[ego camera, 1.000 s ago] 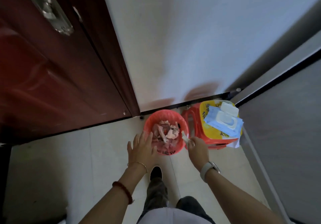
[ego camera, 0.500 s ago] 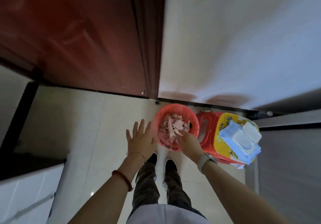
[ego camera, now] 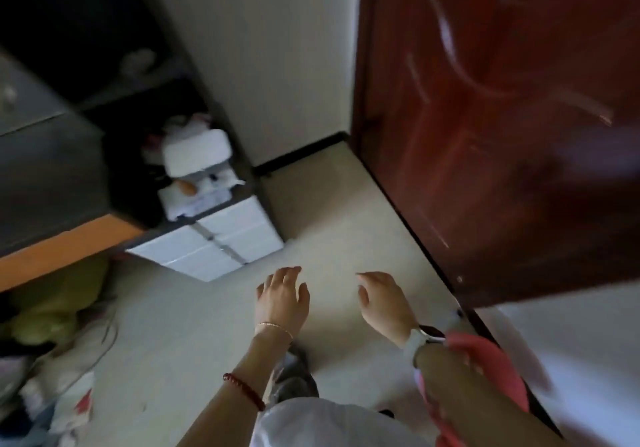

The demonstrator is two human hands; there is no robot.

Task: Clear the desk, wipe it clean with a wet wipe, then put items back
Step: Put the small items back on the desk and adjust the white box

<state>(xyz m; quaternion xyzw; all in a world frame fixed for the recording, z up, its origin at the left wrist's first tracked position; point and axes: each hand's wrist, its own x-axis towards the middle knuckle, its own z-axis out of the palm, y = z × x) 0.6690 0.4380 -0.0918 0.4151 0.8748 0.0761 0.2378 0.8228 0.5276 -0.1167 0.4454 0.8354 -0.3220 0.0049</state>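
Pretty blurry shot, camera's tilted hard. Both hands hang over bare pale floor tiles [ego camera: 194, 335] with nothing in them: the left hand [ego camera: 282, 299] is loose, fingers apart and curled down a bit, and the right hand [ego camera: 384, 302] is the same, fingers slack, palm down, well apart from the left. The right wrist has a white-strapped watch [ego camera: 424, 337]; the left has a thin bracelet [ego camera: 273, 326] and a red bead band [ego camera: 244, 391] further up the forearm. The red waste basket [ego camera: 485, 356] sits low right, mostly hidden behind the right forearm, next to the dark red door [ego camera: 502, 134]. The desk [ego camera: 52, 183] is off to the left, orange edge showing, with white drawers [ego camera: 221, 238] at its end. No wipe visible anywhere.
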